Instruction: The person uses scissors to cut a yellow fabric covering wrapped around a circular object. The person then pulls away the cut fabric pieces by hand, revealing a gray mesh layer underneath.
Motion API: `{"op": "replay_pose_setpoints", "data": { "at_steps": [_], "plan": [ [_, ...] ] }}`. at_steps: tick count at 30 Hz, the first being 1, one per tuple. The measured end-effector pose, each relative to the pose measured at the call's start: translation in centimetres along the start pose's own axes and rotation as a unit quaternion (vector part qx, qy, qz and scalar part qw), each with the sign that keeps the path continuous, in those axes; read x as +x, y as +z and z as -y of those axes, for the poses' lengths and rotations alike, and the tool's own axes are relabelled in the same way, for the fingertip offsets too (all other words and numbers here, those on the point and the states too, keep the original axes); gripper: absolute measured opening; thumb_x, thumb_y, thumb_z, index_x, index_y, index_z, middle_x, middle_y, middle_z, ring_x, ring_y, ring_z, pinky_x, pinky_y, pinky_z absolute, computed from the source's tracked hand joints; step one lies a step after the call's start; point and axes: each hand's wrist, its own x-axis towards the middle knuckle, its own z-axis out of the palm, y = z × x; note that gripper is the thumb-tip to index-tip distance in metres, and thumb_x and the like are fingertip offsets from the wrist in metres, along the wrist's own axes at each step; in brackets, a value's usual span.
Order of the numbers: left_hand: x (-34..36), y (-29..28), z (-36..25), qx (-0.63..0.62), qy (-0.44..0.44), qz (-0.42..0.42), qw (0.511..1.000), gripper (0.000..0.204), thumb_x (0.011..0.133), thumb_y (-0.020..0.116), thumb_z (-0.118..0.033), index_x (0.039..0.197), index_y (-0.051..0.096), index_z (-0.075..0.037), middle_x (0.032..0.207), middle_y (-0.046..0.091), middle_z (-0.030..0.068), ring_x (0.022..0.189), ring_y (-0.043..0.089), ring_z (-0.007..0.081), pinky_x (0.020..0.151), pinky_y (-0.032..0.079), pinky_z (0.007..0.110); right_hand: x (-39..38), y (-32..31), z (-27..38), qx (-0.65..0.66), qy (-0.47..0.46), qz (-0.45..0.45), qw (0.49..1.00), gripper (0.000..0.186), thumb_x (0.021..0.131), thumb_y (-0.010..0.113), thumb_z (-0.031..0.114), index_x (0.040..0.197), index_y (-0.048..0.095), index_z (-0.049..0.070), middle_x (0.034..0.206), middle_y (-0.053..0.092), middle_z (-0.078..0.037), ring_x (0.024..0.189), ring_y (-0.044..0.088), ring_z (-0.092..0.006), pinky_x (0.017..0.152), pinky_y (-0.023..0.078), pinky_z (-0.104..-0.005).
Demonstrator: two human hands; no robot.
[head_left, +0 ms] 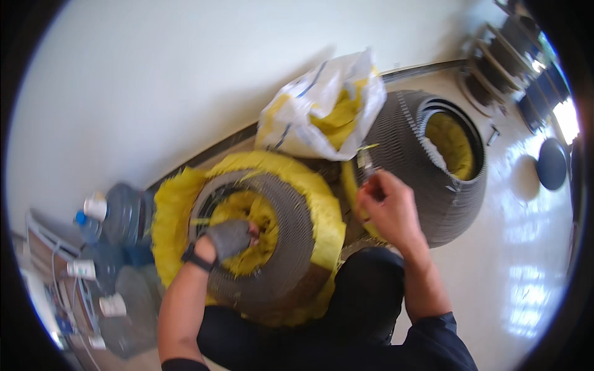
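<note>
My left hand (230, 238), in a grey fingerless glove with a dark band at the wrist, reaches into the mouth of a round grey ribbed vessel (294, 226). Yellow sheet lining (250, 263) fills that mouth, and the curled fingertips are against it; anything they grip is hidden. More yellow sheeting (328, 222) wraps the outside of the vessel. My right hand (394, 207), bare, is raised to the right of it. Its fingers close round a slim tool with a shiny metal part (366, 164), blurred, pointing up and away.
A second ribbed vessel (396, 133), lined in yellow, lies tilted at right. Behind stands a white woven sack (297, 117) of yellow material. Large clear water bottles (124, 216) crowd the left. Cable reels (495, 62) and a round black stool (552, 164) are far right.
</note>
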Motion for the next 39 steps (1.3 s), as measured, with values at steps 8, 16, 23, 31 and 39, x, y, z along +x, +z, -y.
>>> {"op": "replay_pose_setpoints", "data": {
  "at_steps": [8,16,23,31,39],
  "plan": [
    [3.8,4.2,0.0,0.094,-0.025,0.113,0.989,0.075,0.087,0.074,-0.033,0.151,0.042,-0.012,0.130,0.065,0.0208,0.119,0.063,0.0381,0.098,0.050,0.044,-1.5,2.8,0.0,-0.111,-0.070,0.069,0.989,0.023,0.082,0.075,0.012,0.088,0.060,-0.004,0.080,0.061,-0.015,0.067,0.059,-0.0282,0.064,0.049,-0.0374],
    [5.0,3.5,-0.8,0.159,-0.049,0.168,0.972,0.070,0.090,0.069,-0.034,0.151,0.044,-0.011,0.130,0.066,0.0212,0.120,0.063,0.0381,0.102,0.049,0.044,-0.7,3.8,-1.3,-0.169,-0.036,0.107,0.979,0.027,0.080,0.077,0.016,0.085,0.059,-0.004,0.076,0.060,-0.016,0.066,0.059,-0.0295,0.064,0.049,-0.0391],
    [-3.2,2.0,-4.6,0.118,0.001,-0.150,0.982,0.040,0.090,0.068,-0.025,0.124,0.064,-0.005,0.102,0.071,0.0190,0.095,0.068,0.0380,0.082,0.053,0.045,0.4,3.2,-6.0,-0.167,0.096,0.200,0.961,0.040,0.080,0.084,0.032,0.081,0.062,-0.001,0.066,0.059,-0.009,0.061,0.055,-0.0174,0.060,0.047,-0.0356],
    [-7.4,11.0,-13.4,0.081,0.154,-0.055,0.983,0.025,0.090,0.063,-0.025,0.105,0.063,-0.005,0.081,0.062,0.0125,0.077,0.064,0.0322,0.067,0.049,0.045,-8.3,3.7,-21.3,-0.223,0.215,0.209,0.927,0.033,0.084,0.079,0.030,0.084,0.064,0.001,0.070,0.064,-0.013,0.065,0.060,-0.0199,0.063,0.048,-0.0366],
    [-7.0,19.1,-14.0,0.089,0.143,0.012,0.986,0.029,0.091,0.060,-0.029,0.105,0.061,-0.003,0.080,0.061,0.0128,0.076,0.065,0.0320,0.065,0.049,0.045,-14.2,4.7,-25.2,-0.155,0.252,0.218,0.930,0.035,0.088,0.076,0.034,0.096,0.066,0.002,0.084,0.065,-0.011,0.079,0.061,-0.0179,0.073,0.048,-0.0353]
  ]
}}
